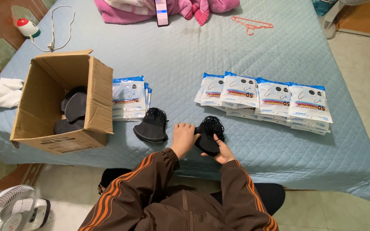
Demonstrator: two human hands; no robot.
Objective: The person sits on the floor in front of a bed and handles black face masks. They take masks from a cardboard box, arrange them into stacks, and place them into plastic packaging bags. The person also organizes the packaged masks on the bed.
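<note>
Lower centre of the frame: we see both hands on one stack of black face masks (208, 134) at the near edge of the blue quilted bed (185, 55)
Left hand: our left hand (184, 137) lies flat against the left side of the stack, fingers together and pressed to it
Right hand: our right hand (223, 150) cups the stack from below and right, thumb over the front edge, fingers closed round it
Stack held: black masks, tangled ear loops on top, just above the bed edge, centre of frame
Second stack: another pile of black masks (152, 125) lies on the bed just left of the left hand, apart from it
Box: open cardboard box (97, 96) at left of frame, more black masks (73, 109) inside
Packets left: white and blue packets (129, 98) stacked just right of the box, touching it
Packets right: row of overlapping white and blue packets (270, 100) right of centre, above the hands
Top of frame: pink cloth (120, 10), a phone (162, 12), an orange hanger (251, 24)
Far left: white cloth (5, 92) on the bed edge; a fan (5, 211) at lower left on the floor
</note>
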